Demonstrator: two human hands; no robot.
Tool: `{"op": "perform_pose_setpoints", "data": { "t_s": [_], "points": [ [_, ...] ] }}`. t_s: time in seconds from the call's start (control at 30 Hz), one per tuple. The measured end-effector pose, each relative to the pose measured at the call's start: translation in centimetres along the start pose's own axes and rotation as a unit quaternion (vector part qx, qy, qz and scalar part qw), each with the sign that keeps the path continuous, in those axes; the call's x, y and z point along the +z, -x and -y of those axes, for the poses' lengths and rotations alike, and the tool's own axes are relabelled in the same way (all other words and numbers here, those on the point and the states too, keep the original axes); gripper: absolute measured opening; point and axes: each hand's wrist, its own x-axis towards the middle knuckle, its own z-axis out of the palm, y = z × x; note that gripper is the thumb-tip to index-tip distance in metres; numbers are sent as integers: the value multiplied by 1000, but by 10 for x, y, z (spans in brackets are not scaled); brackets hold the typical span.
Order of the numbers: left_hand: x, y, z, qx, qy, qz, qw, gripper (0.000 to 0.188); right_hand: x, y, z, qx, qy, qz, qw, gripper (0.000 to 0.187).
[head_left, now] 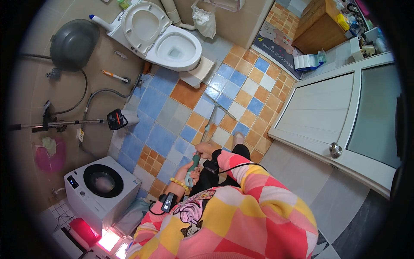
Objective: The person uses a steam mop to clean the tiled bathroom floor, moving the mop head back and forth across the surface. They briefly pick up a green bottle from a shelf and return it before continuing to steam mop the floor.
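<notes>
Here, seen from above, a person stands in a small bathroom and works a long-handled floor tool.

Hands: both are wrapped around the tool's teal grip; the left hand [192, 172] sits lower, nearest the body, and the right hand [206, 150] sits just above it on the shaft.

Squeegee [209, 125]: a thin pale pole runs from the hands up and away to a narrow crossbar head that rests on the floor [172, 116], near the toilet [166, 41].

Look of the tool: slim, light-coloured shaft, teal handle, straight thin blade set at an angle across the tiles.

Floor: a patchwork of blue, orange, grey and white tiles, shiny in places.

Doing it well: I judge that steady, even downward pressure, the blade kept flat on the tiles, and overlapping strokes suit this work; the toilet base and the hose [103, 93] by the wall look likely to snag the head.

Around: a washer [101, 185] at lower left, a white door [336, 116] at right, a grey basin [74, 43] on the wall.
</notes>
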Motion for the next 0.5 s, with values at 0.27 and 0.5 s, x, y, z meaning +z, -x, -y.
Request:
{"op": "perform_pose_setpoints", "data": {
  "t_s": [0.27, 0.5],
  "points": [
    [-46, 59, 11, 39, -17, -45, 998, 34, 95, 56, 48, 33, -23, 34, 999, 18],
    [-18, 54, 31, 33, -155, -101, 982, 27, 79, 117, 82, 106, -379, -62, 917, 23]
  ]
}}
